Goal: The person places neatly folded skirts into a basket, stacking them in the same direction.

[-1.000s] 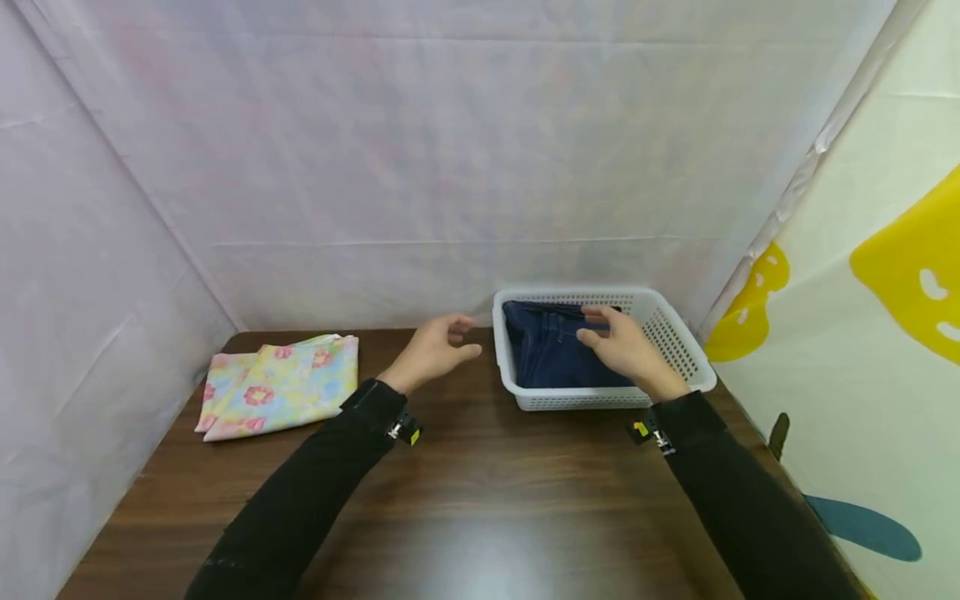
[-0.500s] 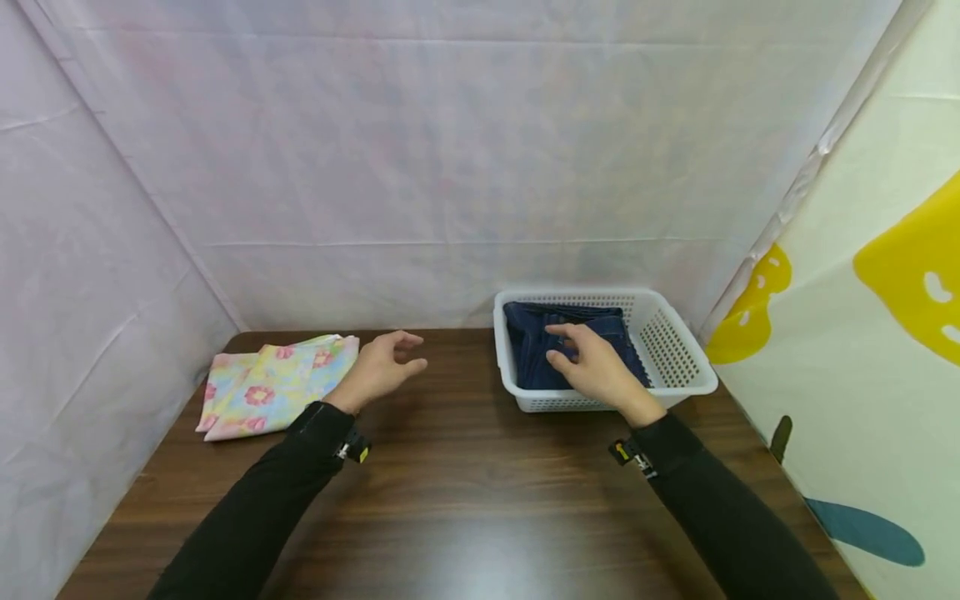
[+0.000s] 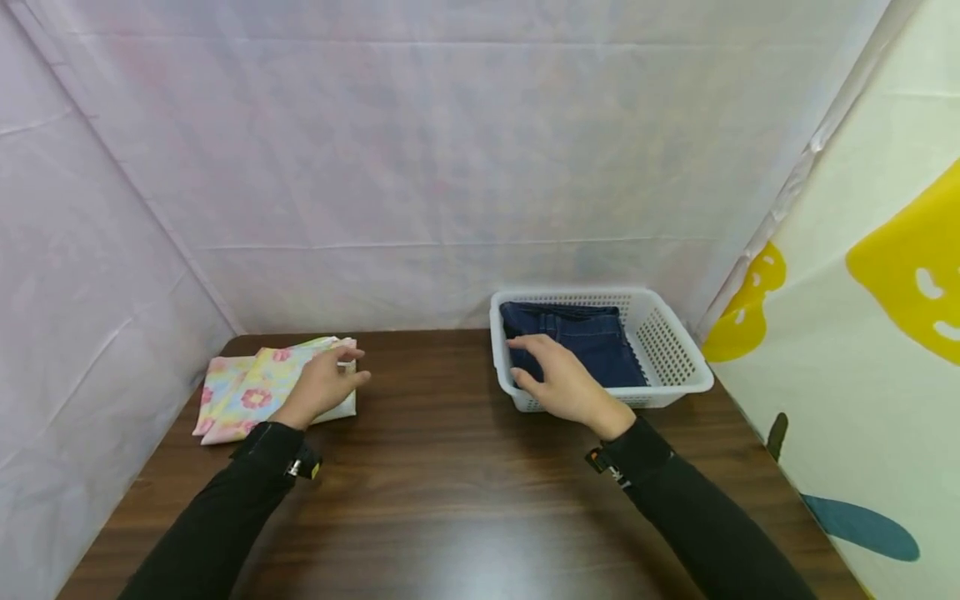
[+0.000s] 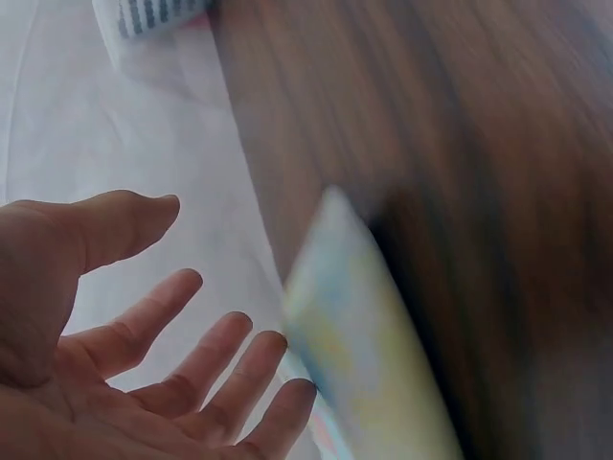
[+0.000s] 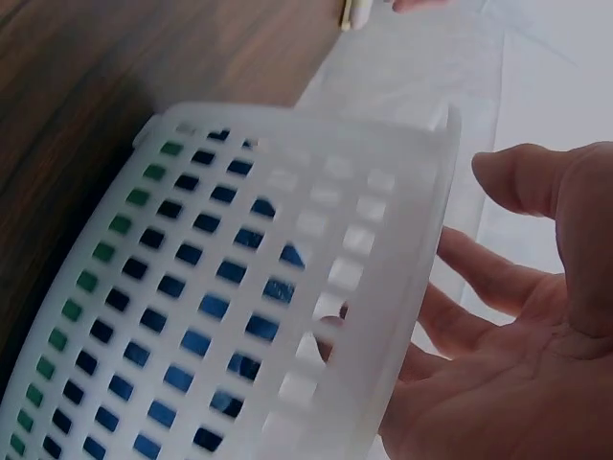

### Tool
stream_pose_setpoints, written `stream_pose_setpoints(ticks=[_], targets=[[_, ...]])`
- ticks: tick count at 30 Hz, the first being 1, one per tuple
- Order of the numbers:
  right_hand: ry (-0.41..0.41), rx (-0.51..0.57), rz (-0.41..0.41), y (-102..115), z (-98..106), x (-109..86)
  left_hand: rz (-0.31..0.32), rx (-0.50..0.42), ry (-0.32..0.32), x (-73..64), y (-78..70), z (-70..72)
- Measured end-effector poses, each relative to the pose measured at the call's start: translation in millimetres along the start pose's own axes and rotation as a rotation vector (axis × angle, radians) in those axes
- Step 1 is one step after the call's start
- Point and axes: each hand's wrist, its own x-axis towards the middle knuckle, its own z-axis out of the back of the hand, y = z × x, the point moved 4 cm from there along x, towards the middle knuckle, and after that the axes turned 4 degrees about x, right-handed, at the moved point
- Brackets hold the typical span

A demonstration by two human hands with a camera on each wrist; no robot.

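My left hand (image 3: pixel 322 385) hovers over a folded floral cloth (image 3: pixel 255 398) at the table's far left, its fingers loosely bent around nothing. In the left wrist view the fingers of that hand (image 4: pixel 153 345) spread beside the blurred cloth (image 4: pixel 369 364). My right hand (image 3: pixel 562 382) hangs over the front left part of a white plastic basket (image 3: pixel 667 385). Folded dark blue jeans (image 3: pixel 600 342) lie inside, partly hidden by this hand. From the right wrist, the basket's perforated wall (image 5: pixel 330 278) stands in front of some fingertips, and the relaxed hand (image 5: pixel 517 307) holds nothing.
Both stand on a dark brown wooden table (image 3: pixel 420 467). A pale fabric wall (image 3: pixel 450 167) rises right behind the table's back edge. On the right hangs a cream sheet (image 3: pixel 847 400) with yellow and teal shapes.
My left hand has moved left from beside the basket to above the floral cloth. The right hand has shifted left and nearer across the basket, uncovering more of the jeans.
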Motion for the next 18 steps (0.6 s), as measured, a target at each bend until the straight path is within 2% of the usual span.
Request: stream_pose_setpoints(ticks=[7, 9, 12, 15, 18], targets=[[0.026, -0.034, 0.052, 10, -18, 5.8, 0.022, 0.076, -0.078, -12.7, 38.0, 19.2], [0.042, -0.039, 0.061, 14, -22, 6.5, 0.052, 0.103, -0.084, -16.9, 48.4, 24.3], [0.063, -0.069, 0.086, 19, -30, 8.7, 0.14, 0.153, -0.053, -23.1, 64.3, 29.9], [0.071, -0.118, 0.121, 24, -36, 12.0, 0.228, 0.19, 0.025, -29.5, 76.3, 31.5], [0.057, -0.159, 0.163, 29, -44, 16.4, 0.256, 0.204, 0.066, -32.4, 82.1, 31.0]])
